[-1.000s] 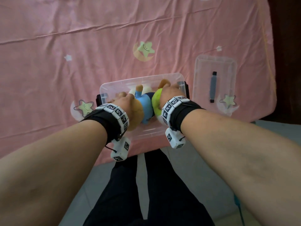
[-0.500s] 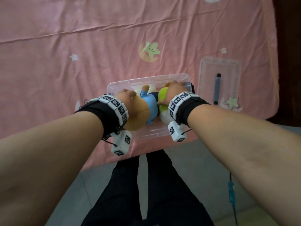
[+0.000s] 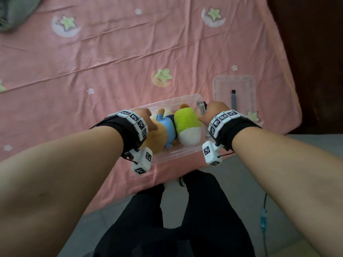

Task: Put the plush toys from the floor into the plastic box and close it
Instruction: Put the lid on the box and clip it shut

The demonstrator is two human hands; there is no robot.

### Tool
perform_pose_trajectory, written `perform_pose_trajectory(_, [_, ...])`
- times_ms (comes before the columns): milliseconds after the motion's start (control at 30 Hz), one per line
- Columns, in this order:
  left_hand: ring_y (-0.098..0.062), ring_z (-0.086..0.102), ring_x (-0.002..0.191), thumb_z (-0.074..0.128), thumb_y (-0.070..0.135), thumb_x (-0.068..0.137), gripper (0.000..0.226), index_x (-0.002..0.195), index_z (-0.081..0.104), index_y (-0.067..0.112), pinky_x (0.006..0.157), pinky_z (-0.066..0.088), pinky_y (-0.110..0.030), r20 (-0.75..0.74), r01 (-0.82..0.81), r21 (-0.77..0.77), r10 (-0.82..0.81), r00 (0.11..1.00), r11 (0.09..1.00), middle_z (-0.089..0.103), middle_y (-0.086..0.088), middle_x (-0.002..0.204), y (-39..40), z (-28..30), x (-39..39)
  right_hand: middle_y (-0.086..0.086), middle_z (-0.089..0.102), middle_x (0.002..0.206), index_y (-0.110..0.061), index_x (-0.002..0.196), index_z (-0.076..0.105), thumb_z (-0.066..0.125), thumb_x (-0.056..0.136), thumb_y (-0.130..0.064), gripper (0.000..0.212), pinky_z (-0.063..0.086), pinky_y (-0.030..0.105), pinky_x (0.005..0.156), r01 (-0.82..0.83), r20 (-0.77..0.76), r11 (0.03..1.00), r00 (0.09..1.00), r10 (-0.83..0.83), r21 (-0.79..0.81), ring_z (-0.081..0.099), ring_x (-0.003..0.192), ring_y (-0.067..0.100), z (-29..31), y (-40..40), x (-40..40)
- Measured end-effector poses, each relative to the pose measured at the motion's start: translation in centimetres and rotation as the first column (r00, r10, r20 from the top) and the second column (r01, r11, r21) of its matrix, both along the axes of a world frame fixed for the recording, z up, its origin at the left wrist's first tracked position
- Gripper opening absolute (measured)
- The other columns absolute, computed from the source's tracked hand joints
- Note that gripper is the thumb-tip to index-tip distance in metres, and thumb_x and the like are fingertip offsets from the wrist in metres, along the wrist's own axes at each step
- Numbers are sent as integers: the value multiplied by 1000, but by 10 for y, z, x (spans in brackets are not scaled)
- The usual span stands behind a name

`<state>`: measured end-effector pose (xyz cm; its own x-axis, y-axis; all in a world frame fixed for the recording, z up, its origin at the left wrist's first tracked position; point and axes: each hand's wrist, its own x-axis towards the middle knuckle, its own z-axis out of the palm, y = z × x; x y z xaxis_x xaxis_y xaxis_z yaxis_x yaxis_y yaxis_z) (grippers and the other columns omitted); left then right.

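A clear plastic box [image 3: 178, 154] stands near the front edge of a pink sheet, without its lid. Three plush toys lie packed in it: an orange one [image 3: 157, 138] at the left, a blue one [image 3: 169, 130] in the middle, and a green and white one [image 3: 187, 121] at the right. My left hand [image 3: 146, 117] lies over the orange toy at the box's left end, its fingers hidden. My right hand [image 3: 215, 110] is curled at the right end, against the rim by the black latch. The clear lid [image 3: 222, 86] lies flat to the right of the box.
The pink sheet [image 3: 111, 62] with star prints covers a wide flat surface. A grey bundle [image 3: 14, 10] lies at its far left corner. Dark furniture [image 3: 315, 52] stands at the right. My black-trousered legs [image 3: 167, 219] and a blue cable [image 3: 263, 219] are over grey floor tiles.
My right hand has come off the green toy and moved right to the box's end. The left hand has stayed on the orange toy. The camera has drawn back.
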<state>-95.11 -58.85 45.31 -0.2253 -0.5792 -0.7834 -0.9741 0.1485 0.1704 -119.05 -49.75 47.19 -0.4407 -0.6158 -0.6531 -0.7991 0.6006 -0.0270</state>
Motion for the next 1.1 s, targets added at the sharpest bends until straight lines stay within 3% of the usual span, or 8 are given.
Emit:
perform_pose_trajectory(100, [-28, 61, 105, 76, 47, 70, 67, 127, 55, 19, 86, 47, -32, -58, 13, -18, -14, 998, 1000, 66, -6, 116, 3, 4, -44, 10, 59, 74, -10, 72, 53, 68, 82, -32, 29, 41, 30, 64, 61, 6, 998, 998, -61, -2, 62, 80, 33, 9, 12, -29])
perform_pose_trajectory(533, [-30, 66, 78, 62, 45, 60, 55, 109, 59, 18, 81, 56, -42, -141, -134, -12, 131, 981, 991, 63, -1, 74, 40, -52, -326, 11, 71, 92, -3, 103, 70, 72, 80, -37, 40, 44, 28, 67, 397, 190, 918, 899, -394, 26, 63, 78, 31, -47, 90, -269])
perform_pose_trajectory(600, [-29, 64, 78, 63, 42, 64, 56, 115, 56, 18, 80, 56, -40, -111, -172, 39, 176, 978, 984, 59, 1, 72, 58, -81, -349, -5, 67, 73, -23, 74, 77, 74, 80, -41, 19, 39, 24, 59, 453, 246, 890, 857, -453, 59, 57, 63, 24, -73, 106, -296])
perform_pose_trajectory(667, [-31, 64, 82, 64, 43, 65, 61, 119, 51, 19, 83, 55, -42, -44, -198, 87, 202, 978, 976, 62, -2, 83, 69, -116, -362, -12, 53, 37, -38, 41, 66, 73, 77, -43, 37, 33, 22, 48, 470, 273, 878, 836, -475, 88, 52, 48, 18, -99, 113, -315])
perform_pose_trajectory(733, [-32, 63, 86, 65, 48, 61, 62, 114, 50, 18, 86, 53, -45, 72, -261, 95, 255, 964, 961, 62, -5, 89, 77, -145, -365, -8, 51, 31, -30, 43, 67, 75, 74, -39, 33, 38, 22, 47, 506, 279, 855, 810, -515, 110, 57, 45, 18, -131, 110, -332])
perform_pose_trajectory(867, [-31, 62, 88, 78, 46, 51, 89, 126, 41, 17, 84, 53, -41, 203, -396, 184, 360, 911, 900, 60, -6, 89, 91, -183, -374, -9, 62, 48, -13, 61, 65, 72, 48, -58, 47, 37, 20, 44, 575, 358, 808, 733, -579, 130, 61, 49, 13, -174, 109, -343])
perform_pose_trajectory(1000, [-25, 58, 85, 84, 44, 60, 74, 121, 54, 16, 81, 49, -30, 198, -477, 280, 436, 878, 833, 53, 2, 75, 82, -197, -374, -10, 69, 54, -2, 104, 67, 80, 72, -48, 57, 39, 16, 38, 595, 424, 775, 658, -622, 214, 62, 45, 3, -205, 99, -345])
perform_pose_trajectory(1100, [-28, 65, 98, 79, 39, 67, 51, 102, 60, 6, 84, 47, -28, 175, -585, 325, 561, 809, 743, 64, -3, 93, 73, -185, -367, 12, 73, 111, -2, 127, 61, 83, 72, -45, 73, 56, 36, 86, 624, 485, 716, 544, -685, 312, 71, 100, 30, -199, 95, -347])
